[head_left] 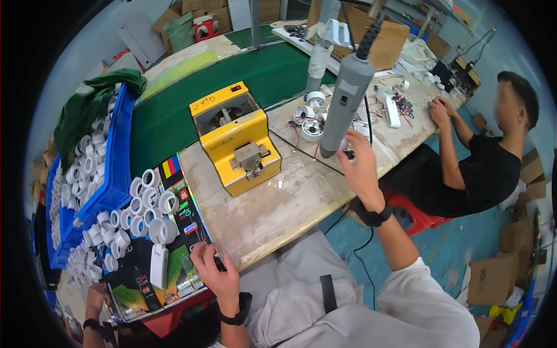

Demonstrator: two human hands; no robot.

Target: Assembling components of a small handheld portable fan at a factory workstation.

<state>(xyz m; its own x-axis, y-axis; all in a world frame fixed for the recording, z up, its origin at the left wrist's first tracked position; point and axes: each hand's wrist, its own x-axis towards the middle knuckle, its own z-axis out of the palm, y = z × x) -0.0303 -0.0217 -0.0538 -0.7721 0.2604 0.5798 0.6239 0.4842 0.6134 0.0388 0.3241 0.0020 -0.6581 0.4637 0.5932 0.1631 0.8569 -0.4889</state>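
Observation:
My right hand (361, 168) is raised over the table beside the lower end of a hanging grey electric screwdriver (346, 101). Its fingers are curled round a small black part (349, 155), mostly hidden. My left hand (217, 272) is at the table's near left corner, fingers bent round something dark that I cannot make out. Ahead of my hands stands a yellow machine (241, 142) with a metal clamp block on its front. White round fan housings (311, 129) with wires lie behind the screwdriver. A white handheld casing (159, 265) lies near my left hand.
White rings (149, 197) cover the printed mat at left, beside a blue bin (119, 153) full of white parts. Another person's hand (97, 298) is at lower left. A co-worker (490, 153) sits at the right of the wooden table (261, 223). A green belt (168, 122) runs behind.

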